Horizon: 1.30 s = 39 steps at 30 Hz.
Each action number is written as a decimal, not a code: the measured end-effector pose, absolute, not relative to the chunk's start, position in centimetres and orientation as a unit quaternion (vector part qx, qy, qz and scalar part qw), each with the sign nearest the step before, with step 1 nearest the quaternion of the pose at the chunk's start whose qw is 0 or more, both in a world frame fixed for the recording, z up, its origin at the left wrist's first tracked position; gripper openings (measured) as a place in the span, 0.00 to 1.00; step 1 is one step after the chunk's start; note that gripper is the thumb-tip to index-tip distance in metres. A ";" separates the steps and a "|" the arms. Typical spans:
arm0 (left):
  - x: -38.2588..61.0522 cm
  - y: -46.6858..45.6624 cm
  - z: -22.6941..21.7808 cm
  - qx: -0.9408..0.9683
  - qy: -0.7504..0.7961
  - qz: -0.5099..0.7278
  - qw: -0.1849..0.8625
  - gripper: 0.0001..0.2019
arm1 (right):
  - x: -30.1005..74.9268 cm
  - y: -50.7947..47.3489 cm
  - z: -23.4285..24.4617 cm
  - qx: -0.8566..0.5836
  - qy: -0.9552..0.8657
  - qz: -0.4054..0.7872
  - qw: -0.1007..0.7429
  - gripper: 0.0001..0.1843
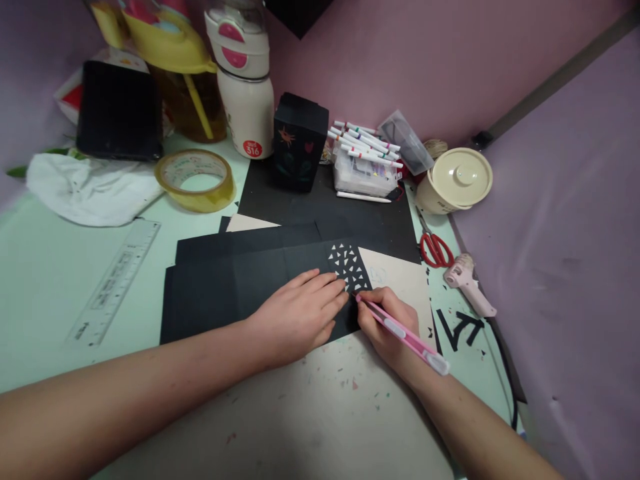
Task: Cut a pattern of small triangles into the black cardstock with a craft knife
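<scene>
My right hand (pixel 387 320) grips a pink utility knife (pixel 400 331), its tip down at the right end of a folded sheet of black card (pixel 225 287). Several small cut-out shapes, mostly triangles, form a pattern (pixel 347 263) in that end, and pale material shows through them. My left hand (pixel 300 310) lies flat on the card, fingers stretched out, the fingertips just left of the blade. Under the card's right part is a pale sheet (pixel 400 277) with a faint drawn mark.
Behind the card stand a black box (pixel 300 143), a white bottle (pixel 246 100) and markers (pixel 367 143) on a clear case. Tape (pixel 227 193) and a ruler (pixel 117 280) lie left. Red-handled scissors (pixel 436 249), a glue gun (pixel 469 283), black scraps (pixel 457 330) and a lidded pot (pixel 457 180) are right.
</scene>
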<state>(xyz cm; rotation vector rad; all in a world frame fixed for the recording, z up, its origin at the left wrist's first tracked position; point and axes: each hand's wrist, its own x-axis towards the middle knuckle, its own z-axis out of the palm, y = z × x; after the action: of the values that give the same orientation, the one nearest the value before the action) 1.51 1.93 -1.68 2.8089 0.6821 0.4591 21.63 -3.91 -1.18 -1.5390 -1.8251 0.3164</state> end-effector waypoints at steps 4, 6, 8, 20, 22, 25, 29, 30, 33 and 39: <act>1.5 1.9 -1.7 0.954 0.231 0.158 0.104 0.19 | 21.7 -3.9 -1.4 -0.588 -0.718 0.115 0.355 0.04; 1.5 1.9 -1.7 0.955 0.232 0.156 0.102 0.19 | 21.7 -3.9 -1.5 -0.585 -0.722 0.111 0.352 0.04; 1.6 2.0 -1.8 0.955 0.232 0.154 0.101 0.19 | 21.8 -3.9 -1.5 -0.580 -0.730 0.103 0.347 0.04; 1.5 2.0 -1.6 0.955 0.238 0.146 0.102 0.19 | 21.8 -3.6 -1.5 -0.539 -0.776 0.045 0.325 0.07; 1.6 2.0 -1.7 0.955 0.237 0.144 0.103 0.19 | 21.8 -3.6 -1.6 -0.536 -0.777 0.044 0.326 0.07; 1.6 2.0 -1.7 0.955 0.236 0.147 0.102 0.19 | 21.9 -3.6 -1.6 -0.536 -0.776 0.049 0.329 0.07; 1.6 2.0 -1.7 0.955 0.237 0.146 0.101 0.20 | 22.0 -3.8 -1.7 -0.538 -0.771 0.065 0.335 0.07; 1.6 2.0 -1.7 0.956 0.237 0.144 0.101 0.20 | 22.0 -3.8 -1.6 -0.538 -0.770 0.066 0.336 0.07; 1.5 2.0 -1.6 0.956 0.235 0.141 0.104 0.20 | 22.0 -3.9 -1.6 -0.537 -0.770 0.068 0.339 0.06; 1.5 2.0 -1.7 0.956 0.235 0.140 0.109 0.20 | 22.1 -3.9 -1.9 -0.527 -0.774 0.052 0.346 0.06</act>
<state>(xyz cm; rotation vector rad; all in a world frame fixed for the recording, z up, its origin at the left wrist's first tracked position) 1.53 1.99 -1.69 2.8097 0.6907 0.4123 22.09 -3.89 -1.94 -1.3681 -2.0095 0.1360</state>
